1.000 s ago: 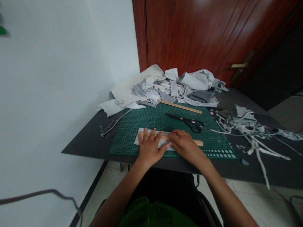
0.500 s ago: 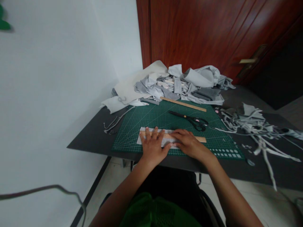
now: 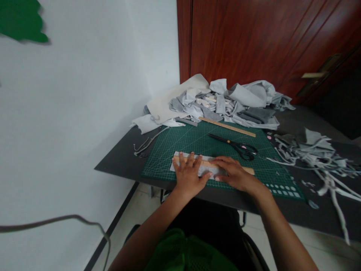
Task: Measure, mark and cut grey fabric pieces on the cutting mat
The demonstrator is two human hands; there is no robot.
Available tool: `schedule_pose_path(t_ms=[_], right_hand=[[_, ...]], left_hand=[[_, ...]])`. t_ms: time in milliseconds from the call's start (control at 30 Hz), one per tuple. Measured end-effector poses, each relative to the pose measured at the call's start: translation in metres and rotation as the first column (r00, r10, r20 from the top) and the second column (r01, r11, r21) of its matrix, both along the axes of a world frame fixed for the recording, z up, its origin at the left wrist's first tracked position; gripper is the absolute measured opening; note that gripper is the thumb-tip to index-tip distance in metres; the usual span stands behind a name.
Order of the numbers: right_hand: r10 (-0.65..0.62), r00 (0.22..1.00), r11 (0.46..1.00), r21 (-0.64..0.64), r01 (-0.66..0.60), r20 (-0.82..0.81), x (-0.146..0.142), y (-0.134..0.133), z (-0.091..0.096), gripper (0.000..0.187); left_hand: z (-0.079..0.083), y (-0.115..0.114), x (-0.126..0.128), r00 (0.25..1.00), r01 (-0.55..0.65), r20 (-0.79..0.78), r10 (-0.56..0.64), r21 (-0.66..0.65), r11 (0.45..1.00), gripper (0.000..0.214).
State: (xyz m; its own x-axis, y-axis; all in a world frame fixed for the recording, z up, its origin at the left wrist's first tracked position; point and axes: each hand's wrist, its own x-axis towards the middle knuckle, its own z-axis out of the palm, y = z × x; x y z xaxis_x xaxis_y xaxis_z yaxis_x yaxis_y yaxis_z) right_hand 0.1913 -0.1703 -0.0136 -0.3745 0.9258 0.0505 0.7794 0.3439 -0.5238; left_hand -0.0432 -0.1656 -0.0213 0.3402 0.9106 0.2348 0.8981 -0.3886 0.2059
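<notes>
A pale grey strip of fabric (image 3: 203,171) lies on the green cutting mat (image 3: 175,139), with a wooden ruler (image 3: 248,171) laid lengthwise over it. My left hand (image 3: 189,174) rests flat on the ruler and fabric, fingers spread. To its right, my right hand (image 3: 232,172) touches the ruler with its fingers, while its thumb lies on the near side of the fabric. The right hand's fingers are stretched out, not wrapped round anything. Part of the ruler and fabric is hidden beneath both hands. Black-handled scissors (image 3: 234,145) lie just beyond the right hand.
Another wooden ruler (image 3: 228,127) lies at the mat's far edge. Behind it, a heap of grey and white fabric (image 3: 214,101) leans toward the door (image 3: 239,41). Fabric scraps and strips (image 3: 313,150) cover the right side of the dark table (image 3: 118,162). A white wall (image 3: 93,94) borders the left.
The camera view has shifted, so the scene sits further right. My right thumb has moved away from my left thumb, widening the gap between the hands. My left hand stays on the ruler.
</notes>
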Motion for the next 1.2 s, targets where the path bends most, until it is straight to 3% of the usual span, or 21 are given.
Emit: schedule_pose_path(t_ms=[533,733,933,1100,1200], right_hand=[[0.015,0.999,0.994,-0.103,-0.020,-0.050,0.008,0.000,0.010,0.064],[0.034,0.998,0.992,-0.118,-0.040,-0.054,0.010,0.002,0.010,0.062],[0.049,0.997,0.993,-0.107,-0.056,-0.063,0.012,0.002,0.009,0.063],[0.060,0.996,0.991,-0.113,-0.068,-0.071,0.013,0.004,0.010,0.063],[0.068,0.995,0.990,-0.120,-0.077,-0.074,0.013,0.004,0.011,0.062]], left_hand=[[-0.002,0.001,-0.002,0.999,0.003,-0.045,0.002,0.114,0.994,0.083],[-0.001,-0.013,-0.017,0.986,0.159,-0.065,-0.151,0.147,0.976,0.089],[-0.008,-0.031,-0.034,0.989,0.139,-0.067,-0.130,0.160,0.977,0.097],[-0.021,-0.042,-0.053,0.989,0.121,-0.101,-0.104,0.176,0.977,0.117],[-0.024,-0.046,-0.059,0.991,0.106,-0.103,-0.087,0.192,0.976,0.117]])
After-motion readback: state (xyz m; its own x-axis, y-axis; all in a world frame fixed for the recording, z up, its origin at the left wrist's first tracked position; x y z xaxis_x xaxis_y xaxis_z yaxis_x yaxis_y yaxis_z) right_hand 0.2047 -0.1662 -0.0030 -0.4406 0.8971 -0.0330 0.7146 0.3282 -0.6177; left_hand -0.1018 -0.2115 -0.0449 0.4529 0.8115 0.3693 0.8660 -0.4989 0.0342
